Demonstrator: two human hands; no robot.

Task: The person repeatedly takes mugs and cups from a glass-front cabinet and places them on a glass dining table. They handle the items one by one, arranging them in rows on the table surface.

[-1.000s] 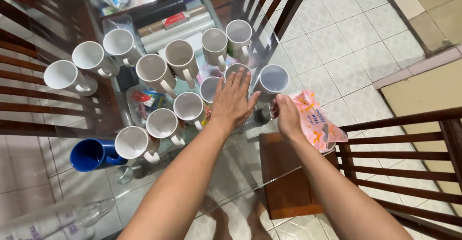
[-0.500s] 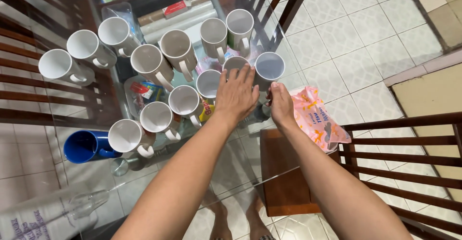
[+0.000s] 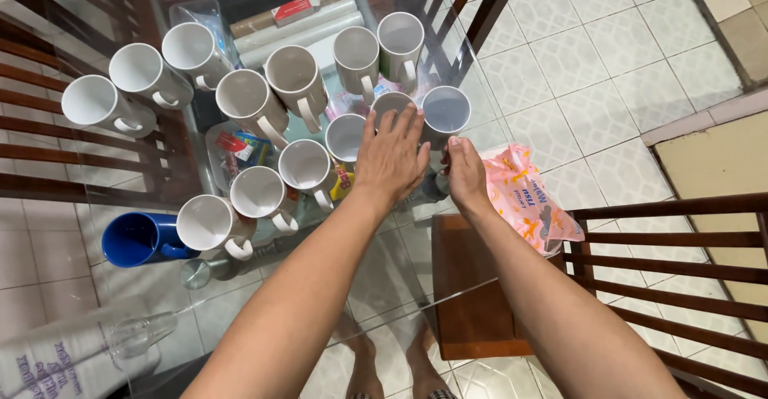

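Several white mugs stand on a glass table (image 3: 384, 287). My left hand (image 3: 392, 159) is flat, fingers apart, palm down, its fingertips at the rim of one white mug (image 3: 390, 104). My right hand (image 3: 466, 176) grips the lower side of another white mug (image 3: 445, 113) at the table's right edge. A third white mug (image 3: 346, 138) stands just left of my left hand. A blue mug (image 3: 136, 239) is at the near left.
A pink printed plastic bag (image 3: 528, 199) lies on a wooden chair (image 3: 480, 287) to the right. Rolls and packets (image 3: 296, 23) lie under the glass at the far end. Dark wooden chairs (image 3: 48, 151) surround the table. A clear bag (image 3: 64, 363) is near left.
Both hands have crept a little farther from me with the mug on the right. The view has shifted slightly.
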